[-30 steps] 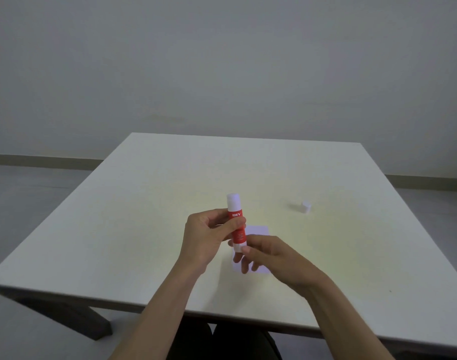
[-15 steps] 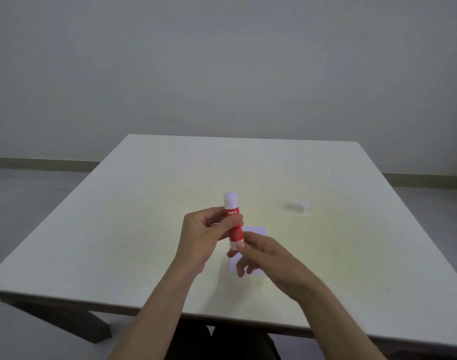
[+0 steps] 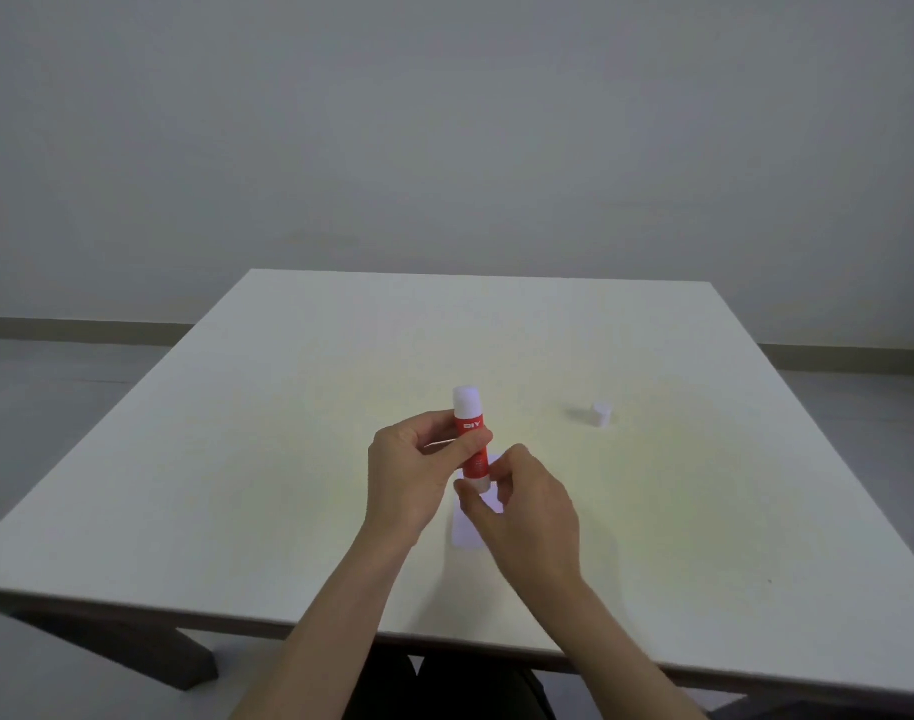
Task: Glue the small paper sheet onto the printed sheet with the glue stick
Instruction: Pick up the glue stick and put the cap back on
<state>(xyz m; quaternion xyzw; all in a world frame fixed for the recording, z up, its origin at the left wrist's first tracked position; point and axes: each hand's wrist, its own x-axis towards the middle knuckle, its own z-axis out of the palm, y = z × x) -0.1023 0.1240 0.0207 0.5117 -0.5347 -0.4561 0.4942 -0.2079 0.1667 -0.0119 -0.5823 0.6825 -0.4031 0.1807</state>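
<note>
A red glue stick (image 3: 471, 445) with a white top stands upright above the table, held between both hands. My left hand (image 3: 411, 475) pinches its red barrel between thumb and fingers. My right hand (image 3: 522, 506) grips the white base at the bottom with its fingertips. Under the hands a small white paper sheet (image 3: 465, 530) lies flat on the table, mostly hidden by my right hand. A small white cap (image 3: 601, 414) stands on the table to the right, apart from the hands. No printed sheet shows.
The white square table (image 3: 237, 459) fills the lower view, its near edge just in front of my body. Dark table legs show underneath at the lower left. A plain grey wall and floor lie behind.
Both hands with the glue stick have drifted slightly left and nearer. The fingers of my right hand have shifted around the white base of the stick.
</note>
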